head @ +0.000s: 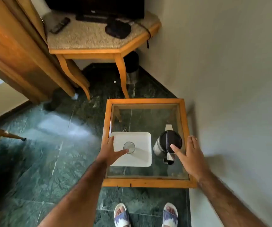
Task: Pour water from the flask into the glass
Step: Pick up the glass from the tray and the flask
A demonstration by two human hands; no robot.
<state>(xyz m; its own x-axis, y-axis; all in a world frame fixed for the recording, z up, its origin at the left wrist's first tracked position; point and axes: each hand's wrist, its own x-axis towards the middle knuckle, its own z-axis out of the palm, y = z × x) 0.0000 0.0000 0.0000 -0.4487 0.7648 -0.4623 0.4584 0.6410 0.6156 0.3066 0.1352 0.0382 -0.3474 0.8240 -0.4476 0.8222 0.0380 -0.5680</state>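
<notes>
A clear drinking glass (pixel 129 147) stands upright on a white square tray (pixel 140 141) on a small glass-topped table (pixel 146 182). To its right stands a steel flask (pixel 167 145) with a black lid and a handle facing me. My left hand (pixel 110 151) hovers open at the tray's left side, thumb tip next to the glass. My right hand (pixel 191 154) is open just right of the flask, thumb over its lid edge, holding nothing.
The table's wooden frame sits against a pale wall (pixel 230 79) on the right. Beyond it stands a larger wooden side table (pixel 89 51) with a TV, a remote and a dark object. Green marble floor (pixel 42 153) lies to the left; my sandalled feet are below.
</notes>
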